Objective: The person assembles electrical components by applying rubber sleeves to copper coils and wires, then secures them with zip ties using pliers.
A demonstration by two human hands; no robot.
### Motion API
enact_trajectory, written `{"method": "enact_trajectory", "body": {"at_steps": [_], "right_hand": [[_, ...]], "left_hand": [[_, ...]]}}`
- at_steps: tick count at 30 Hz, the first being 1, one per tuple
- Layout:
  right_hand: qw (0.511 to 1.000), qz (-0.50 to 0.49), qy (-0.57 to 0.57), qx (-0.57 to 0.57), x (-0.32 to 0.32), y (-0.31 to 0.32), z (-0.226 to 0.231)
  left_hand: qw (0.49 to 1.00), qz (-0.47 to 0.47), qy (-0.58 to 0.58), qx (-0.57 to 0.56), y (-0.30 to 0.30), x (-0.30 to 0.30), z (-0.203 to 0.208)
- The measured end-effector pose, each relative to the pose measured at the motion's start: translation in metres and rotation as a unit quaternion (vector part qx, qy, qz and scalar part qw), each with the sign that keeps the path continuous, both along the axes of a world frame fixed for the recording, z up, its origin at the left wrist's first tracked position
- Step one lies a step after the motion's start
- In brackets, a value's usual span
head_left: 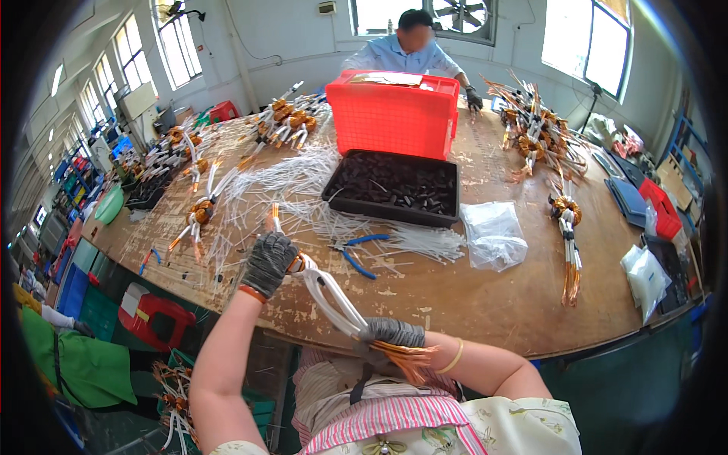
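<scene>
My left hand, in a grey glove, is closed around a copper-wound coil, mostly hidden by the fingers. Bare copper ends stick up past that hand. From the coil, long white-sleeved leads curve down to my right hand, also gloved. Its fingers are wrapped round them close to my apron, and a fan of bare copper strands comes out below. Blue-handled cutters lie on the table just beyond the leads. Loose white cable ties are scattered past my left hand.
A black tray of small black parts sits before a red crate. Clear plastic bags lie right of it. Wired coils are piled along both sides of the wooden table. Across it, a person in blue reaches toward the right pile.
</scene>
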State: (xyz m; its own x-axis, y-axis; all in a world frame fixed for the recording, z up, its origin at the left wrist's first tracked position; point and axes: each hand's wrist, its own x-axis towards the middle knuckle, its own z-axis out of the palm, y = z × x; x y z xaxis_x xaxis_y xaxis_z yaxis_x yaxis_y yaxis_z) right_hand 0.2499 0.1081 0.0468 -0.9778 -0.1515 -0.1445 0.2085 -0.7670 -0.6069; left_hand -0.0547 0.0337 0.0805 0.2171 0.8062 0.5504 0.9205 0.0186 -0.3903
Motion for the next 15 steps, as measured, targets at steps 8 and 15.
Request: {"method": "enact_trajectory", "body": {"at_steps": [8, 15], "right_hand": [[0.772, 0.075, -0.065, 0.627, 0.046, 0.086, -0.017], [0.529, -0.146, 0.051, 0.834, 0.039, 0.111, -0.003]], "left_hand": [[0.973, 0.092, 0.016, -0.211, -0.009, 0.051, 0.05], [0.952, 0.155, -0.057, -0.26, -0.009, 0.062, 0.028]]}}
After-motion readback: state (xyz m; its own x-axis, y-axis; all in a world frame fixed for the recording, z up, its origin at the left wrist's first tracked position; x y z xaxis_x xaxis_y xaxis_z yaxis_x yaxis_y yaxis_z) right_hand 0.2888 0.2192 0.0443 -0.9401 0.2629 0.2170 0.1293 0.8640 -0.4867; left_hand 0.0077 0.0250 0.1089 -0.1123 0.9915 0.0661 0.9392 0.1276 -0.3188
